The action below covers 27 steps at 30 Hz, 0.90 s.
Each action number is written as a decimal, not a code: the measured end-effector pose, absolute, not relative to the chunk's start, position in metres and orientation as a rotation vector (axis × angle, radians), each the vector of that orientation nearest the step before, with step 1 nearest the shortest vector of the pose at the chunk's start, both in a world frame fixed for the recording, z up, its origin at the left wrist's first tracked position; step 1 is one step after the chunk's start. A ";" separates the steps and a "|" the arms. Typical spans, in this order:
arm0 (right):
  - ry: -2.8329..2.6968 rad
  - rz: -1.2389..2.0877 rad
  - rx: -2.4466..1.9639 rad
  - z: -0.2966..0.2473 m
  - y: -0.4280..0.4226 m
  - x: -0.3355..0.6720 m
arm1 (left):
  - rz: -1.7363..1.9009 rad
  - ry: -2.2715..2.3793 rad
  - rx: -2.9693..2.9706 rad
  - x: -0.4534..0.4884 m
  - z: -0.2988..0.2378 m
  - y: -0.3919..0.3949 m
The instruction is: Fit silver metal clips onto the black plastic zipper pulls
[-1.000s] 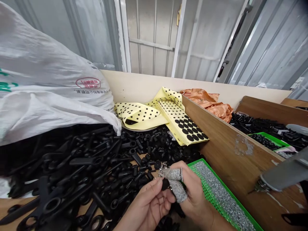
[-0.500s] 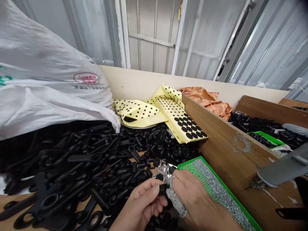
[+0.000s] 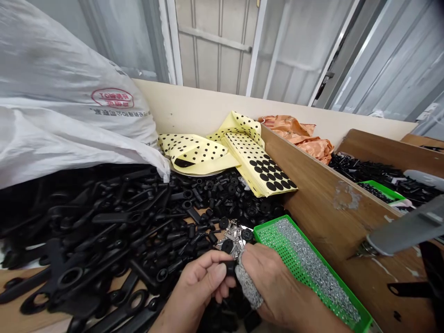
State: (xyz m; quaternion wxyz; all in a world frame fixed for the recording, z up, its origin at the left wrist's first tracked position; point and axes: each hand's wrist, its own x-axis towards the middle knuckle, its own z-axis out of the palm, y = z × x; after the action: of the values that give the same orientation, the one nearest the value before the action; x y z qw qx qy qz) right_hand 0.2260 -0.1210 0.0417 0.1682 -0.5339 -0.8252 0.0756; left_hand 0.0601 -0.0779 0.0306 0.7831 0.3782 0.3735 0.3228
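Between the thumb and fingers of my left hand (image 3: 203, 282) is a small black plastic part (image 3: 229, 268). My right hand (image 3: 270, 277) is closed right beside it, with a grey speckled cloth (image 3: 248, 282) wrapped about its fingers. The right fingertips are hidden, so whatever they grip cannot be made out. Just beyond the hands lie small silver metal clips (image 3: 235, 235) and round black caps (image 3: 227, 246). A green perforated tray (image 3: 268, 236) holding many small metal pieces (image 3: 312, 259) stands to the right of my right hand.
Black plastic handles (image 3: 114, 217) are heaped on the left under a white sack (image 3: 69, 92). Yellow sheets of black round stickers (image 3: 267, 171) lie behind. A wooden divider (image 3: 312, 203) runs along the right, with a grey tool (image 3: 398, 231) resting over it.
The view has tilted and shifted slightly, so the surroundings sit higher in the picture. Both hands stay together at the black part, a little further left in view.
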 end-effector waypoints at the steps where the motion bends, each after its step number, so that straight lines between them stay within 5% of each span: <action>1: -2.366 0.149 -1.502 0.041 -0.120 0.226 | 0.689 0.809 0.812 0.060 0.032 -0.078; 6: -2.423 -0.080 -1.404 0.041 -0.118 0.226 | 0.643 0.813 0.768 0.060 0.035 -0.079; 18: -1.833 0.804 -1.417 0.034 -0.129 0.211 | 0.914 0.890 1.025 0.060 0.019 -0.094; 27: -1.560 0.900 -1.500 0.002 -0.139 0.208 | 0.952 0.856 1.515 0.045 0.012 -0.093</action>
State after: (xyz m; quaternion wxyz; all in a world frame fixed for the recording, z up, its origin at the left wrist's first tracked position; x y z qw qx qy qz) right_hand 0.2084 -0.1390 0.0021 0.3882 -0.5898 -0.6133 0.3539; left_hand 0.0455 -0.0928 0.0116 0.5473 0.6393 0.3612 0.4016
